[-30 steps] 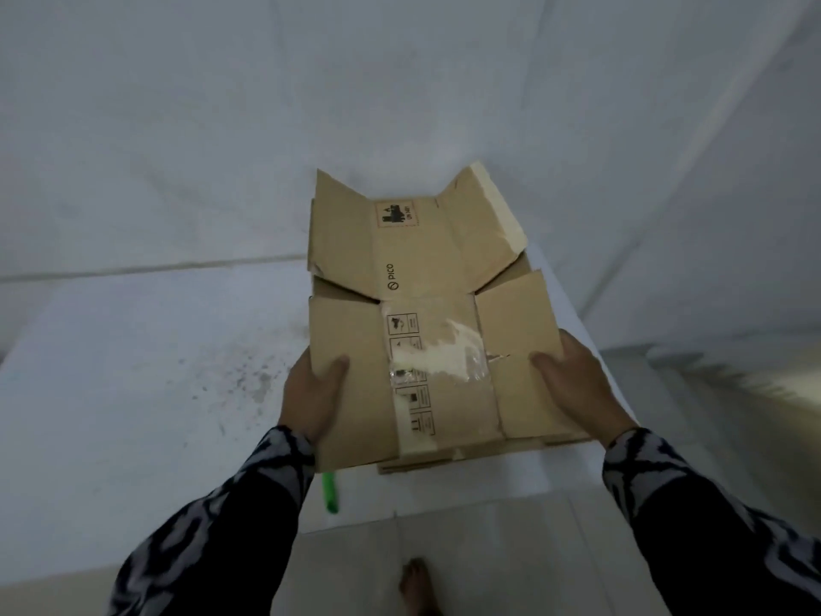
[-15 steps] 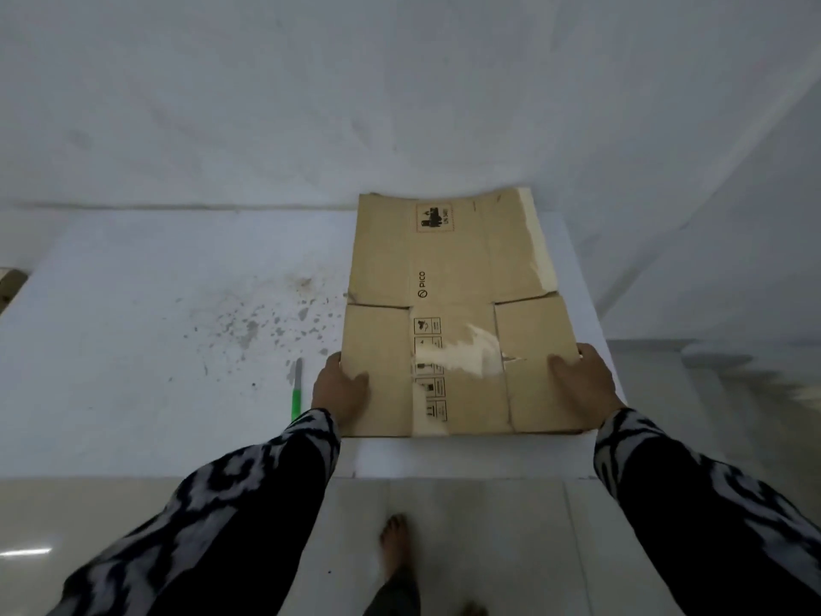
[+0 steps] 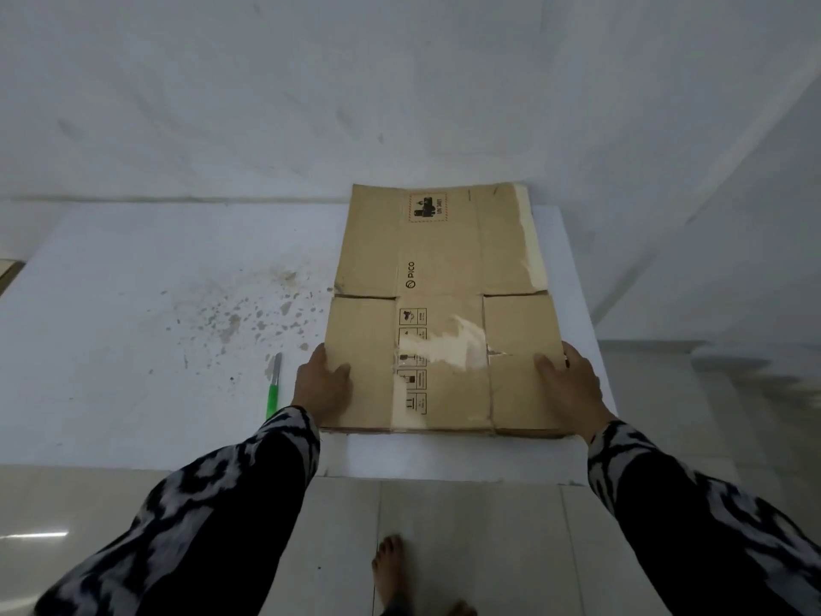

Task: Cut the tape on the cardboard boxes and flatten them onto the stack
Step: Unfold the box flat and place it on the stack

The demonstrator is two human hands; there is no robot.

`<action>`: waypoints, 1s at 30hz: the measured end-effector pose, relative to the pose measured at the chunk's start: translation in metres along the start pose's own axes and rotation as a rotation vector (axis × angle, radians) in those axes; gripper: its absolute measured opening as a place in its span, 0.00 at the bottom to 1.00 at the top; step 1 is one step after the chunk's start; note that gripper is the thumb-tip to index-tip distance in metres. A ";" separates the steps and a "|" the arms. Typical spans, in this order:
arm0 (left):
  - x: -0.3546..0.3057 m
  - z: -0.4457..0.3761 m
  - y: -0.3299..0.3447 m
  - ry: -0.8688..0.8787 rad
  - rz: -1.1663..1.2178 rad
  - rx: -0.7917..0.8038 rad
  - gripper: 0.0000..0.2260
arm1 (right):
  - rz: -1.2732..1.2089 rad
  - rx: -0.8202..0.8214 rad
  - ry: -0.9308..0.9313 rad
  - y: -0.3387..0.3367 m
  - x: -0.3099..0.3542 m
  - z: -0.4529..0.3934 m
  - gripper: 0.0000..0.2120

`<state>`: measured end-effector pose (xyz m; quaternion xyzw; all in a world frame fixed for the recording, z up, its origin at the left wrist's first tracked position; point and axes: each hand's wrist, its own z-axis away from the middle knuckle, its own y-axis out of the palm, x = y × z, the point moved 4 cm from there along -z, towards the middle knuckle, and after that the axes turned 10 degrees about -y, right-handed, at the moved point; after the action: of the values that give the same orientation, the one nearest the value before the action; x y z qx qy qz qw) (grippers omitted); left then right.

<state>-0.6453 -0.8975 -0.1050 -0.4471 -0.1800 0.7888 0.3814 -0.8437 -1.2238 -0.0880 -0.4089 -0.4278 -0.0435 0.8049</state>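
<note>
A flattened brown cardboard box [image 3: 440,260] lies on the white table [image 3: 155,349], its flaps spread out flat and a torn patch of tape near its middle. At its near edge thin layers of more cardboard show underneath. My left hand [image 3: 320,386] holds the box's left edge with the thumb on top. On the right edge, my right hand [image 3: 571,384] grips the same way, thumb on the cardboard. A cutter with a green handle [image 3: 273,389] lies on the table just left of my left hand.
Brown stains [image 3: 249,313] speckle the table left of the box. A white wall rises right behind the table. The table's near edge [image 3: 444,475] borders a tiled floor, where a bare foot [image 3: 391,566] stands. A brown corner [image 3: 6,271] shows at far left.
The box has come down from a tilted hold to lie flat on the table, and its raised far flaps now lie flat. Both hands stayed on its side edges.
</note>
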 end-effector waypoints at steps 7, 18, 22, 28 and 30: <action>0.005 -0.011 0.002 -0.030 -0.013 0.057 0.28 | 0.148 -0.072 0.060 0.010 -0.008 0.003 0.28; -0.014 0.000 0.008 -0.175 -0.340 -0.010 0.30 | 0.474 0.019 0.098 -0.005 0.010 0.010 0.30; -0.031 0.042 -0.002 0.059 -0.376 -0.090 0.27 | 0.530 0.011 -0.186 -0.009 0.039 0.020 0.28; -0.026 0.094 -0.044 0.306 -0.322 0.119 0.15 | 0.047 0.204 -0.293 0.020 0.092 0.069 0.16; -0.013 0.111 -0.062 0.342 -0.353 0.225 0.15 | -0.008 0.250 -0.301 0.036 0.105 0.095 0.12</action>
<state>-0.7072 -0.8615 0.0001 -0.4905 -0.0995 0.6380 0.5852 -0.8243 -1.1048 -0.0054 -0.3057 -0.5470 0.0682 0.7763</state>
